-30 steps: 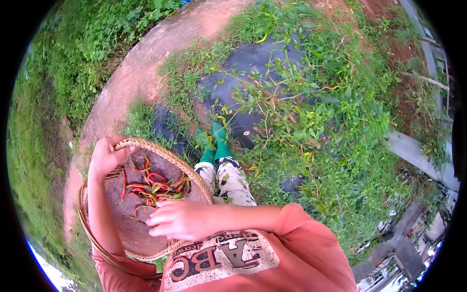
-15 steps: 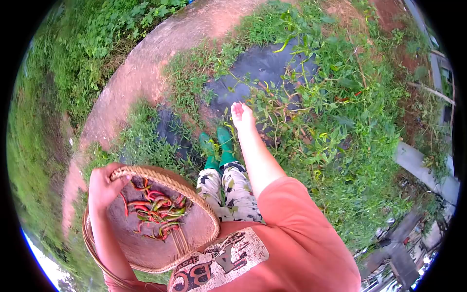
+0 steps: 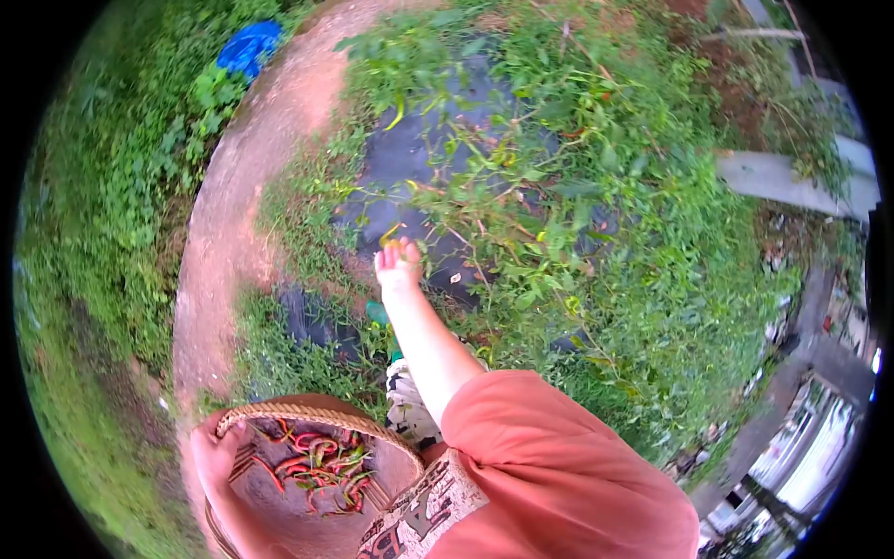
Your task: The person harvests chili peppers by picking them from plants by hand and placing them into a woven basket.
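Observation:
My left hand (image 3: pixel 217 449) is closed around the braided rim of a round woven basket (image 3: pixel 321 410), held at my left side against my body. Red and green chili peppers (image 3: pixel 326 463) lie in a loose pile inside it. Out in front, my right hand (image 3: pixel 399 267) reaches low over the bed, fingers apart and slightly curled, nothing visible in them. A yellowish chili pepper (image 3: pixel 389 235) shows right at its fingertips. Another pale green chili pepper (image 3: pixel 398 114) hangs farther up among the leaves.
Pepper plants (image 3: pixel 559 224) spread ahead and to the right over black plastic mulch (image 3: pixel 386 154). A dirt path (image 3: pixel 223 252) curves along the left. Beyond it are dense green growth and a blue object (image 3: pixel 250 48). My green boot (image 3: pixel 376 312) shows partly under my right forearm.
The view has shifted. My right hand now appears lower and farther left, near a yellowish pepper, with its fingers more spread. My left hand still grips the basket.

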`<state>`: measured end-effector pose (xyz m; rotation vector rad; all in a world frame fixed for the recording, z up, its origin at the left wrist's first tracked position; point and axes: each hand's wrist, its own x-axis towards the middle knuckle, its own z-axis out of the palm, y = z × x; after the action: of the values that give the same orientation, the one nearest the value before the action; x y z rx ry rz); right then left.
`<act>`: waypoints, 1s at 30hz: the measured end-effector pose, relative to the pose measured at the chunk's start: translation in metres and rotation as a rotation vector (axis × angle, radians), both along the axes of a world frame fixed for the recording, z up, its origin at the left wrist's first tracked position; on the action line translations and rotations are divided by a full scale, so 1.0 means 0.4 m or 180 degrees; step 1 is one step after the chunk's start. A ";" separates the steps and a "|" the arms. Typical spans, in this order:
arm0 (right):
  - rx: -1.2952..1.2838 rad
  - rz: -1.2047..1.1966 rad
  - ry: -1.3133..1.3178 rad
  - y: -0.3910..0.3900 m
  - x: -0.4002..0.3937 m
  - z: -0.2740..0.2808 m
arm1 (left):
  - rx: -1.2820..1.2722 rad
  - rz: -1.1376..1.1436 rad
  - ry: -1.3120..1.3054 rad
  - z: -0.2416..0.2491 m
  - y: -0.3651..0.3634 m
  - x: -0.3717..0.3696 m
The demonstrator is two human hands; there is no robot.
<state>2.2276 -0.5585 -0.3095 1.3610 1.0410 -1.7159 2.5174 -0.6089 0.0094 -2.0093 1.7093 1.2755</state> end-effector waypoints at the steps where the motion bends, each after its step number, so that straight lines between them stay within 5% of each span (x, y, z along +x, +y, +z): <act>1: 0.0047 -0.0091 -0.0027 0.014 0.010 0.005 | -0.0078 -0.0079 0.0011 0.005 -0.003 -0.011; 4: 0.0371 -0.0058 0.0126 0.065 0.030 -0.007 | -0.0098 -0.0284 0.0280 -0.002 0.003 0.008; 7: -0.0162 -0.0318 0.0338 0.124 0.030 0.002 | -0.0047 -0.0015 0.0461 0.023 0.003 -0.023; 10: -0.0469 0.1265 0.0570 0.132 0.020 0.072 | -0.0033 -0.0071 0.0514 0.040 0.008 -0.051; 14: -0.1071 0.3754 0.2747 0.123 -0.013 0.484 | -0.0086 -0.0185 0.0343 0.036 -0.002 -0.016; 16: -0.1982 0.3629 0.3857 0.151 -0.004 0.672 | -0.0147 -0.0217 0.0341 0.044 0.002 -0.047; 19: -0.3738 0.3551 0.4359 0.199 0.062 0.840 | -0.0279 -0.0257 0.0419 0.070 0.003 -0.073; 20: -0.4446 0.4312 0.3775 0.214 0.090 0.847 | -0.0301 -0.0331 0.0407 0.084 -0.002 -0.091; 23: -0.4165 0.4064 0.5204 0.216 0.089 0.823 | -0.0340 -0.0551 -0.0042 0.129 -0.018 -0.145; 27: -0.2292 0.4056 0.3203 0.209 -0.089 0.740 | -0.0307 -0.0382 0.0176 0.148 -0.046 -0.115; 30: -0.0946 0.4219 0.3581 0.267 -0.199 0.607 | -0.0344 -0.0232 0.0055 0.202 -0.094 -0.077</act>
<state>2.1479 -0.4516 -0.0665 -0.6619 1.5799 -1.2918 2.4866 -0.6464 0.0901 -1.9790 1.8791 1.2050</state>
